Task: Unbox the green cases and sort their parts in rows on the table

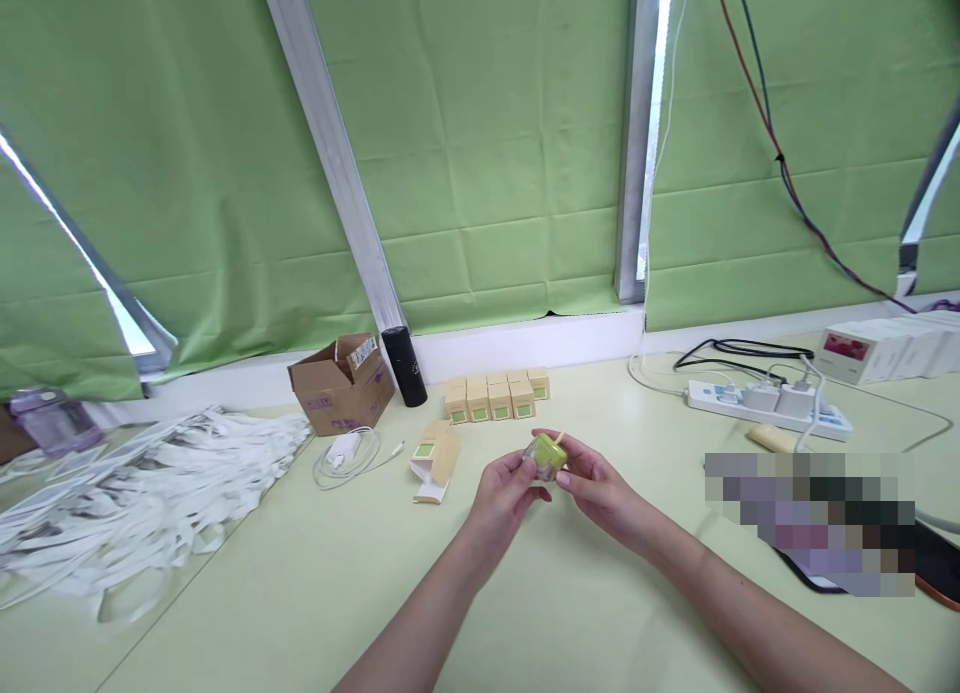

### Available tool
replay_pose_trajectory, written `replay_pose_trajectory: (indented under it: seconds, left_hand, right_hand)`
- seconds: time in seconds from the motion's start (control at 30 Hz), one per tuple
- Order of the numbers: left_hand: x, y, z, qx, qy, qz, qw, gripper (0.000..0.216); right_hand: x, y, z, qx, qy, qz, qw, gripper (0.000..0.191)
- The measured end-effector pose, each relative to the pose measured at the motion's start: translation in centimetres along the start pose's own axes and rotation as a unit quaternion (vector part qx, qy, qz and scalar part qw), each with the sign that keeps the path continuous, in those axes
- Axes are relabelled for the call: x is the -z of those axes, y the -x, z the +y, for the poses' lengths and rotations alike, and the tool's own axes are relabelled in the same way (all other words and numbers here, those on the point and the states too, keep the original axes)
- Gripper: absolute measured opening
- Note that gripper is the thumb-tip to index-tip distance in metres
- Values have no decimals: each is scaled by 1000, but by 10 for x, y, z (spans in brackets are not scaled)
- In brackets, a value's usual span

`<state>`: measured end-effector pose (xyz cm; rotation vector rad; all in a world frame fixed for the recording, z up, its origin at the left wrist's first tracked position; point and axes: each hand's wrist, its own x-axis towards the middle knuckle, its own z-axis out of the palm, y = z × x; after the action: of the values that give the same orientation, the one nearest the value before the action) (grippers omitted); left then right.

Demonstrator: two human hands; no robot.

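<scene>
The left hand (501, 488) grips a small green-and-clear object (550, 454) between thumb and fingers; the right hand (601, 481) has curved fingers at its other side, hold unclear

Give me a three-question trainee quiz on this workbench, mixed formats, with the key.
1. True or false: the black bottle stands to the right of the brown carton.
2. What is held between the left hand and the right hand?
A) a white charger
B) a small green-and-clear object
C) a stack of straps
3. Fill in: the power strip lies to the ____ of both hands.

Key: 1. True; 2. B; 3. right
</scene>
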<state>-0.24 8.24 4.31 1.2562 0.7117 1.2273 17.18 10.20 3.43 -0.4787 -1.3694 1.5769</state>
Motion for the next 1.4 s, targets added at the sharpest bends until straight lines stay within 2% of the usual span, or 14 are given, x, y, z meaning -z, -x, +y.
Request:
replay_pose_trajectory:
  seconds: [0.07, 0.1, 0.17, 0.23, 0.33, 0.4, 0.47, 0.53, 0.63, 0.7, 0.83, 0.97, 1.27, 1.4]
  left_hand:
    - [3, 3, -3, -79, -115, 48, 989, 46]
    - [4, 5, -4, -127, -186, 76, 971, 44]
    - [7, 9, -5, -228, -320, 117, 912, 40]
    - [11, 12, -5, -323, -416, 125, 841, 41]
    - [16, 14, -3, -410, -488, 113, 762, 49]
    - [17, 15, -3, -427, -494, 114, 749, 52]
    - [17, 15, -3, -417, -467, 124, 770, 51]
    - [14, 14, -4, -362, -401, 135, 831, 46]
    - [9, 11, -7, -207, -189, 138, 950, 45]
    - [7, 9, -9, -109, -17, 121, 986, 49]
    - [5, 7, -11, 11, 193, 82, 978, 45]
    - [6, 8, -11, 70, 266, 58, 960, 41]
    - [-1, 11, -19, 140, 214, 11, 967, 54]
    - [-1, 10, -23, 115, 126, 27, 985, 61]
  right_hand:
    - [0, 1, 3, -2, 4, -8, 1000, 66]
    - [-1, 1, 4, -1, 3, -13, 1000, 66]
    - [-1, 2, 5, 2, 1, -17, 1000, 63]
    - [0, 2, 5, 5, 3, -10, 1000, 60]
    - [3, 3, 7, -2, 3, 8, 1000, 61]
    - [5, 3, 8, -3, 0, 12, 1000, 62]
    - [7, 3, 8, 7, -1, 9, 1000, 61]
    - [8, 4, 6, 23, -2, 7, 1000, 61]
    - [9, 4, 1, 39, 6, 7, 999, 63]
    - [9, 5, -2, 39, 12, 10, 999, 64]
    - [10, 5, -2, 36, 16, 10, 999, 65]
    - [10, 6, 4, 23, 33, 10, 999, 65]
    - [-10, 7, 7, -13, 12, 1, 1000, 47]
    - [-10, 7, 10, -12, -1, 11, 1000, 43]
